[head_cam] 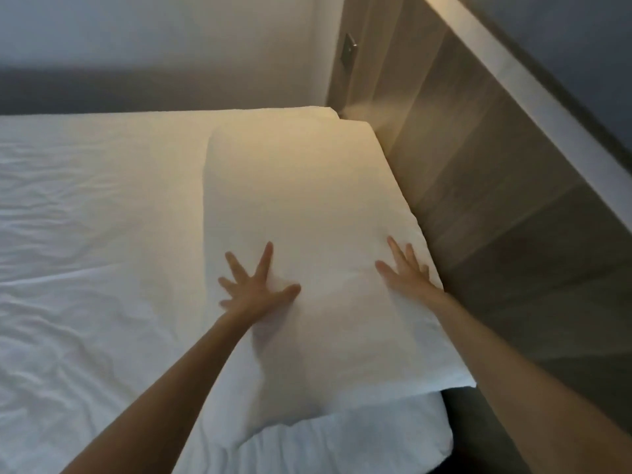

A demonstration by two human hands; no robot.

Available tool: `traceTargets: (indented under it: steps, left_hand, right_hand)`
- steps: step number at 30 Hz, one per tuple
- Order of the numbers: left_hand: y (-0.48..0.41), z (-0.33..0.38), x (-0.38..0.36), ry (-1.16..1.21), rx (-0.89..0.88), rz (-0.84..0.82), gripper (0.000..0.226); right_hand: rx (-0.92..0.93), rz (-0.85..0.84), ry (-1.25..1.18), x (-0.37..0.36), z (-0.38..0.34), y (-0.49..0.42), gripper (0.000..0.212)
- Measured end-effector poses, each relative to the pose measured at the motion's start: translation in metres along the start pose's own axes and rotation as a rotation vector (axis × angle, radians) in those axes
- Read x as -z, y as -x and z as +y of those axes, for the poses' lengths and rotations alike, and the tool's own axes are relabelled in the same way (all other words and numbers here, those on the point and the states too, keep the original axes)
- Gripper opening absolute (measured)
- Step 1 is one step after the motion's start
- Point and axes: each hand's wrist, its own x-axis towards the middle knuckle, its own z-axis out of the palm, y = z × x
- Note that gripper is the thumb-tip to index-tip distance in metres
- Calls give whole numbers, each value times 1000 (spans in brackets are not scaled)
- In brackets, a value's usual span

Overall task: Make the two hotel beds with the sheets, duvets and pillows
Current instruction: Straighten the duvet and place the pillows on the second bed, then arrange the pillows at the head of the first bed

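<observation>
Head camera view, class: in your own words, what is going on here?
A person is making a bed. Both hands lie flat with fingers spread on a white pillow: the left hand near its left edge, the right hand near the edge beside the wooden headboard. The pillow lies along the headboard on the wrinkled white bedding. Neither hand grips anything; they look to be smoothing or settling the pillow into place.

Both forearms (191, 371) are bare to the wrist, as are the left grip (255, 290) and right grip (407, 273).
</observation>
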Motion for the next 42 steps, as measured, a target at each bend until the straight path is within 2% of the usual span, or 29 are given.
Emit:
traceTargets:
  steps: [3,5,7,11,15,19,22,25,29,35,39,42]
  left_hand:
    - [-2,-8,-4,-62,-3,43,95]
    - [-1,-3,-2,-154,-102,218,81]
    - [-3,10,-8,-248,-169,338,71]
    - [-24,14,-39,-480,-143,173,80]
    - [-57,2,-41,-554,-142,118,85]
    - [-52,-5,-51,-570,-154,201,84]
    - [-25,-26,-67,-585,-244,319,86]
    - [11,-62,-81,-580,-293,323,89]
    - [50,-99,-95,-560,-263,274,94]
    - [84,-117,-89,-567,-265,135,101]
    - [112,-117,-64,-595,-259,-14,96]
    - [138,-111,-32,-644,-364,10,84]
  right_hand:
    - [-48,45,37,-5,-2,6,56]
    - [72,185,94,-4,-18,14,52]
    - [205,240,124,-15,-27,23,52]
    - [141,196,224,-56,-2,10,72]
    - [121,195,233,-72,8,-24,79]
    - [115,181,268,-72,7,-26,83]
    - [122,233,289,-79,19,-2,87]
    - [47,270,312,-97,43,33,92]
    - [-92,203,221,-114,68,79,97]
    - [-294,-14,-43,-124,73,137,103]
    - [-318,-28,22,-114,57,172,94]
    - [-205,97,138,-114,36,214,81]
